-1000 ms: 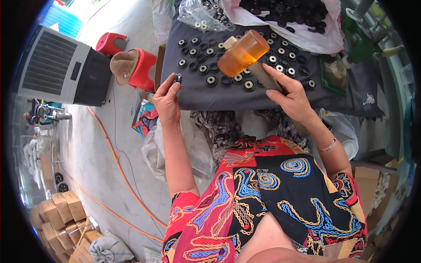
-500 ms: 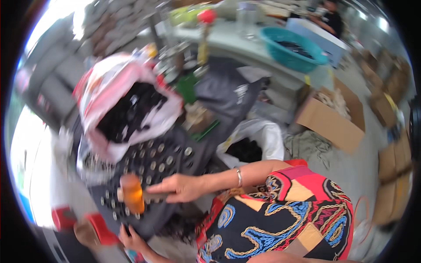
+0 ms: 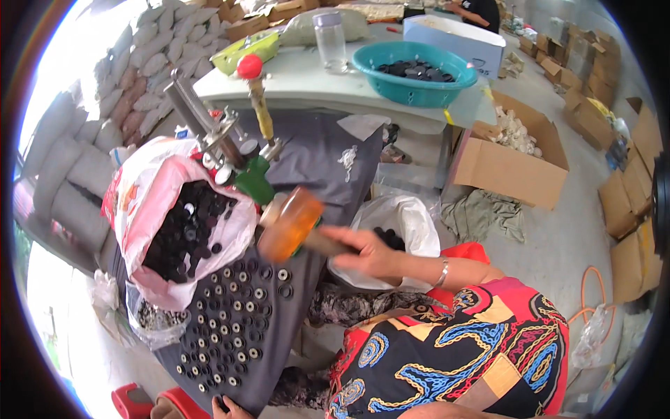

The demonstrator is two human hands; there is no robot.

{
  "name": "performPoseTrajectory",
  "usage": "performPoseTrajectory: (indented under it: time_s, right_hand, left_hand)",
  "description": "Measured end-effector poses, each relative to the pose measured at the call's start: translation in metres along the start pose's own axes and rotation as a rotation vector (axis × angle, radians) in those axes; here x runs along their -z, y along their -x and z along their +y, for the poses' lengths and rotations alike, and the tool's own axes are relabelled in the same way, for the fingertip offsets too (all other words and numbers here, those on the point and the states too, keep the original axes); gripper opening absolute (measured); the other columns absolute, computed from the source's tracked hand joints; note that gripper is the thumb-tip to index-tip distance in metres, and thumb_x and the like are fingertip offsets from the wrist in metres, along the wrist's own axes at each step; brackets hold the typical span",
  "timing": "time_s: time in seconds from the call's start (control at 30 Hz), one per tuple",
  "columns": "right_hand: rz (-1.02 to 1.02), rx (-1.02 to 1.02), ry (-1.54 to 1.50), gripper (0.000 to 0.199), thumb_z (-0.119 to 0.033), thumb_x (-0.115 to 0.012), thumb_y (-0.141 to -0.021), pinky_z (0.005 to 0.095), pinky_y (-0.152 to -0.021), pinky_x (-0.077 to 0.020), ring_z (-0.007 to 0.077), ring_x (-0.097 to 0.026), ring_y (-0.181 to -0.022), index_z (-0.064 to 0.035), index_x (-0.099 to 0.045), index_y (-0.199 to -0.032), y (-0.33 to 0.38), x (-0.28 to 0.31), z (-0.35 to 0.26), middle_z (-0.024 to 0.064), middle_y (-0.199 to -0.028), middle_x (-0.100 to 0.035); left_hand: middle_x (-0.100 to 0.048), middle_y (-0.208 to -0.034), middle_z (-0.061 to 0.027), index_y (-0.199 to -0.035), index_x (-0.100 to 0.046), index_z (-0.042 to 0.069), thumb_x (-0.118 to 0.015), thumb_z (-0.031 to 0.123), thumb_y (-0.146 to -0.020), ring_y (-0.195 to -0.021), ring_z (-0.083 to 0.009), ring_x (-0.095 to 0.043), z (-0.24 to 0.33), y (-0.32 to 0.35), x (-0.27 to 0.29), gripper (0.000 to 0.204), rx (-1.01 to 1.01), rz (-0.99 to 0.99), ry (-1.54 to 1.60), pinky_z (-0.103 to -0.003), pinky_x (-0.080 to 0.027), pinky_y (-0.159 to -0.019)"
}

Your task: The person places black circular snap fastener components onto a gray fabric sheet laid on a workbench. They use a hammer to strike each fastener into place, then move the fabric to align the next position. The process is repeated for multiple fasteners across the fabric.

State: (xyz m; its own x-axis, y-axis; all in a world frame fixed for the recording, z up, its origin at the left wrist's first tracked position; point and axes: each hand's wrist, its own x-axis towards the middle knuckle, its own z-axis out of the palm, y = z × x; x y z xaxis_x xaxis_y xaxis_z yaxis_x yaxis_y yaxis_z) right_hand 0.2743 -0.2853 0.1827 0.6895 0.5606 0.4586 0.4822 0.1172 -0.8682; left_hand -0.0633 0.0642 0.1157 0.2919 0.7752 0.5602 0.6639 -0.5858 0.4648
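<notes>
My right hand point(image 3: 370, 253) grips the wooden handle of a mallet with an orange translucent head point(image 3: 289, 223). The head hangs just above the dark grey work surface point(image 3: 314, 160), beyond the rows of small black caps with metal centres point(image 3: 230, 318). To the left of the mallet lies an open pink and white plastic bag point(image 3: 136, 202) full of loose black caps. Only the fingertips of my left hand point(image 3: 227, 407) show at the bottom edge, by the near end of the cap rows; I cannot see whether they hold anything.
A green hand press with a red knob point(image 3: 248, 171) stands behind the bag. Further back, a white table carries a teal basin point(image 3: 412, 70) of black parts and a clear jar point(image 3: 330, 38). An open cardboard box point(image 3: 509, 164), a white sack point(image 3: 401, 223) and a red stool point(image 3: 150, 403) sit on the floor.
The view has swung round, so the table now runs up the left side. My right hand still holds the orange mallet over the caps. My left hand has slipped almost out of view.
</notes>
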Motion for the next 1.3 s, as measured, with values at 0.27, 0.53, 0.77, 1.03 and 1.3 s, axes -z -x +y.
performPoseTrajectory:
  time_s: [0.27, 0.53, 0.77, 1.03, 1.3]
  right_hand:
    - [0.506, -0.218, -0.094, 0.057, -0.004, -0.058, -0.087, 0.0229, -0.051, -0.0490, 0.0074, -0.056, -0.061, -0.0038, -0.043, -0.142, -0.018, 0.074, 0.028, 0.0021, -0.083, -0.059]
    - [0.448, -0.318, 0.046, 0.046, -0.005, -0.064, -0.075, 0.0304, -0.048, -0.0504, 0.0126, -0.058, -0.054, 0.0023, -0.053, -0.119, -0.085, 0.098, 0.085, 0.0059, -0.073, -0.059]
    - [0.108, -0.414, 0.379, 0.021, -0.016, -0.068, -0.077, 0.0323, -0.060, -0.0500, 0.0146, -0.062, -0.066, -0.0030, -0.062, -0.092, -0.139, 0.091, 0.095, 0.0058, -0.073, -0.062]
    - [0.023, -0.250, 1.091, 0.041, -0.030, -0.060, -0.079, 0.0472, -0.083, -0.0487, 0.0414, -0.064, -0.095, 0.0020, -0.066, -0.104, -0.169, 0.120, 0.188, 0.0258, -0.098, -0.067]
    - [0.053, -0.173, 1.046, 0.038, -0.031, -0.057, -0.085, 0.0509, -0.082, -0.0472, 0.0454, -0.062, -0.095, 0.0031, -0.063, -0.101, -0.168, 0.118, 0.193, 0.0284, -0.095, -0.065]
  left_hand:
    - [-0.070, -0.108, -0.0148, -0.111, -0.069, 0.003, -0.067, 0.024, -0.088, -0.097, -0.0287, -0.065, -0.028, -0.004, -0.020, 0.031, 0.128, -0.004, 0.043, -0.036, -0.049, -0.087]
    - [-0.071, -0.104, -0.0154, -0.107, -0.070, 0.000, -0.062, 0.024, -0.091, -0.093, -0.0302, -0.067, -0.012, -0.009, -0.012, 0.030, 0.073, 0.078, -0.003, -0.038, -0.052, -0.083]
    - [-0.066, -0.117, -0.0121, -0.121, -0.065, 0.006, -0.052, 0.013, -0.097, -0.100, -0.0263, -0.063, -0.127, 0.002, -0.046, 0.028, -0.407, 0.154, -0.397, -0.038, -0.050, -0.084]
    - [-0.071, -0.081, -0.0063, -0.097, -0.072, -0.004, -0.068, 0.013, -0.086, -0.070, -0.0114, -0.064, -0.067, -0.027, 0.000, 0.021, 0.512, 0.108, 0.439, -0.026, -0.051, -0.067]
    - [-0.071, -0.093, -0.0123, -0.099, -0.076, 0.009, -0.067, 0.024, -0.084, -0.087, -0.0276, -0.066, -0.071, -0.053, -0.016, 0.023, 0.312, -0.126, -0.047, -0.037, -0.051, -0.080]
